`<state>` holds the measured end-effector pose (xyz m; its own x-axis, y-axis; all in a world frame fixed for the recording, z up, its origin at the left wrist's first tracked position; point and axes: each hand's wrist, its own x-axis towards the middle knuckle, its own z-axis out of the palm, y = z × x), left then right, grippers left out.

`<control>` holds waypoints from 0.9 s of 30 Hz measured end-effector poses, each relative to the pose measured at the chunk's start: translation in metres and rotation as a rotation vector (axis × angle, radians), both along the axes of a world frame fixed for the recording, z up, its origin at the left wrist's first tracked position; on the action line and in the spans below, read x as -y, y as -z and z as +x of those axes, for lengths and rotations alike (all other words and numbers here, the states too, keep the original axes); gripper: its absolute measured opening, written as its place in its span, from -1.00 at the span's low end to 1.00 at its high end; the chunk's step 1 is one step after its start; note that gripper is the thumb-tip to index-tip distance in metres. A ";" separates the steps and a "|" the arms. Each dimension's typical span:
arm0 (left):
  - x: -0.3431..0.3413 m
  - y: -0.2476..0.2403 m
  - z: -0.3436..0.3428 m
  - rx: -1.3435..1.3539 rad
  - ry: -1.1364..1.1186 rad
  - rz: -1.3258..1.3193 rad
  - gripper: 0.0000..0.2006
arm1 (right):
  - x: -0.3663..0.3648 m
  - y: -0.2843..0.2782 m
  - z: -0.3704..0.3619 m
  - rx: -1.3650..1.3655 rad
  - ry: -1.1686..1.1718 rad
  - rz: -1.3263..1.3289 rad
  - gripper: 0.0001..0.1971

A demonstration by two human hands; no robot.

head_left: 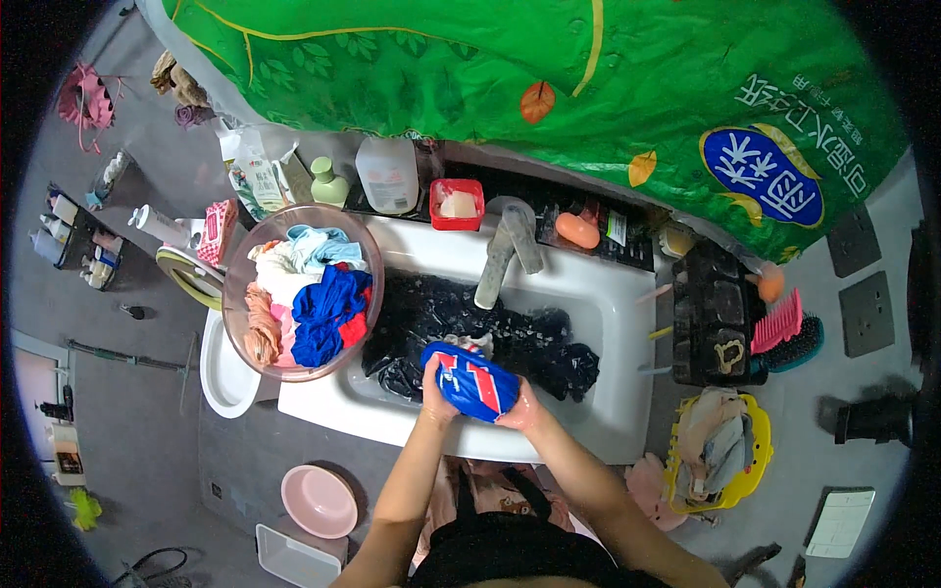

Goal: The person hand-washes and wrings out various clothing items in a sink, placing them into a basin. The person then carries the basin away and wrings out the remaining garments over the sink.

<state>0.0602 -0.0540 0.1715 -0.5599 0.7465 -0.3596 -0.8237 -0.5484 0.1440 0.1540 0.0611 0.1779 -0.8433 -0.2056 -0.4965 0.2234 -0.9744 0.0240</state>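
In the white sink [627, 323], dark wet clothes [431, 304] lie in water below the faucet [498, 263]. Over the sink's near side I hold a rounded blue pack [477, 385] with red and white markings, tilted down to the right. My left hand [437, 394] is closed round its left end. Its right end is gripped by my right hand [520, 412]. I cannot make out whether the pack is a bag or a bottle. A pale bit of cloth or foam [480, 344] shows just behind it.
At left, a clear basin [235, 304] holds blue, white and pink clothes. A red soap box [457, 205], white jug [389, 176] and orange soap [577, 231] line the back ledge. A large green package [412, 78] overhangs it. A yellow basket [758, 451] with clothes hangs at right.
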 end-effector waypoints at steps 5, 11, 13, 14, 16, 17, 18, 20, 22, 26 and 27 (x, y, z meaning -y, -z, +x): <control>0.003 -0.004 -0.008 -1.035 -0.098 -0.635 -0.64 | -0.021 0.040 0.011 -0.021 -0.275 -0.117 -0.12; -0.010 -0.026 0.028 -1.813 -0.170 -0.602 -0.70 | -0.013 0.051 -0.025 -0.159 -0.164 0.102 -0.49; -0.007 -0.020 0.027 -1.477 -0.093 -0.672 -0.68 | -0.016 0.060 -0.019 -0.151 -0.019 0.166 -0.52; -0.007 -0.014 0.028 -1.139 -0.023 -0.724 -0.66 | -0.018 0.064 -0.014 -0.102 0.072 0.157 -0.51; 0.003 -0.008 0.018 -0.566 -0.024 -0.603 -0.59 | -0.012 0.015 -0.020 0.035 0.116 0.109 -0.79; -0.001 -0.011 0.011 -0.410 -0.018 -0.480 -0.64 | -0.008 0.000 -0.026 0.205 0.196 0.269 -0.88; -0.006 -0.013 0.004 -0.255 -0.010 -0.354 -0.68 | -0.005 -0.008 -0.032 0.375 0.278 0.431 -0.95; -0.011 -0.005 -0.008 0.010 0.193 -0.292 -0.73 | -0.007 0.010 -0.025 0.087 0.372 1.131 -0.92; -0.002 0.015 -0.029 0.128 0.507 -0.264 -0.71 | 0.002 -0.013 -0.030 -0.124 0.276 1.588 -0.84; -0.017 0.027 -0.050 -0.026 0.967 -0.396 -0.74 | -0.001 -0.021 -0.029 -0.482 0.088 2.016 -0.78; -0.018 0.033 -0.056 -0.110 1.063 -0.287 -0.73 | 0.003 -0.030 -0.032 -0.518 0.005 2.060 -0.76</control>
